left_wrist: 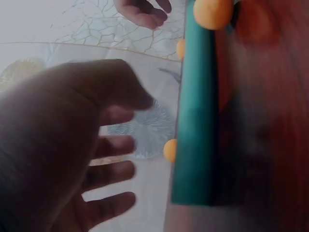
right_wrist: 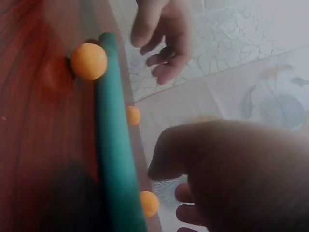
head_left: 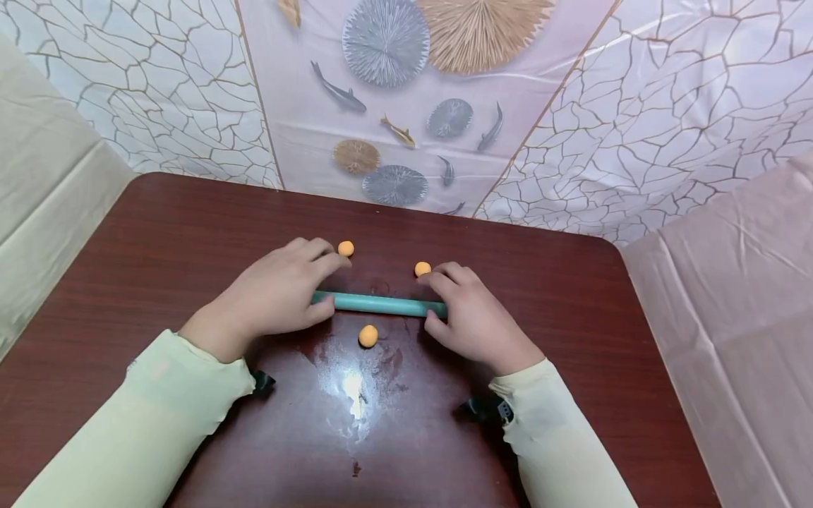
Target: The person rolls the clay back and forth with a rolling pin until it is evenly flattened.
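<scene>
A teal rod (head_left: 381,304) lies crosswise on the dark red-brown table (head_left: 159,240). My left hand (head_left: 279,293) hovers over the rod's left end, thumb close beside it and fingers spread. In the left wrist view, the left hand (left_wrist: 72,145) stands apart from the rod (left_wrist: 195,121). My right hand (head_left: 470,317) is over the right end with loosely bent fingers. From the right wrist, a gap shows between that hand (right_wrist: 231,169) and the rod (right_wrist: 116,145). Three small orange balls lie around the rod: far left (head_left: 346,248), far right (head_left: 422,269) and near middle (head_left: 368,336).
A pale smear with glare (head_left: 349,384) marks the table in front of me. A sheet printed with fish and leaves (head_left: 394,106) hangs behind the far edge. Draped cloth borders the left (head_left: 44,183) and right (head_left: 730,317) sides.
</scene>
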`<state>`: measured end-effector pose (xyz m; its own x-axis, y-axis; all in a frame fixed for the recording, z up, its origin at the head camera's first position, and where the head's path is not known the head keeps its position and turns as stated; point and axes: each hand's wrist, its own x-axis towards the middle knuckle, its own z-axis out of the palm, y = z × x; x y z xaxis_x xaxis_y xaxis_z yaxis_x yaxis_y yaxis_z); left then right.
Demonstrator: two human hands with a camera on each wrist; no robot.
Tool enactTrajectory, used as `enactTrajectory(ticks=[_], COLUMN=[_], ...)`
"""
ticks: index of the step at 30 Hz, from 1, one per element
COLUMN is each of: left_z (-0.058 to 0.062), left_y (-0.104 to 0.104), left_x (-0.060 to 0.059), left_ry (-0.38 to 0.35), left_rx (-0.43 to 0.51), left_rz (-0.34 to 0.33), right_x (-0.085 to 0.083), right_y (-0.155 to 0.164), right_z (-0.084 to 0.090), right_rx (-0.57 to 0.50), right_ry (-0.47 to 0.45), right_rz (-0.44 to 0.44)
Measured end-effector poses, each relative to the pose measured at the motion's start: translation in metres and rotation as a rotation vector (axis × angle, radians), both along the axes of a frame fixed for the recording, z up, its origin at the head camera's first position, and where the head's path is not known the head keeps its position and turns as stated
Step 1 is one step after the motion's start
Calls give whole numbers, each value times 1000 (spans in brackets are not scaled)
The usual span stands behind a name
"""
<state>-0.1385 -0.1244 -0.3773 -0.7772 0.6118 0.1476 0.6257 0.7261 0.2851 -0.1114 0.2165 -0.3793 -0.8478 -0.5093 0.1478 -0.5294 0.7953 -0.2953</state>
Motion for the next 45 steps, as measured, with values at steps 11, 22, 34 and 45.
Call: enactTrajectory(ticks=[11,22,34,45], left_z=[-16,-30,-26,-15], left_y=[4,7,9,20], left_x=[-2,-1,-2,15], left_ry=[-72,-80,-37,-159], left_rx=[-47,-77,-97,59], left_rz=[-2,0,-6,6], right_x=[-3,-2,1,23], right_y=[-6,-7,-15,-28], right_z=[-26,-36,-33,-11], right_rx=[9,58,88,112], right_ry=[12,9,34,104], right_rz=[-13,-5,-67,-47])
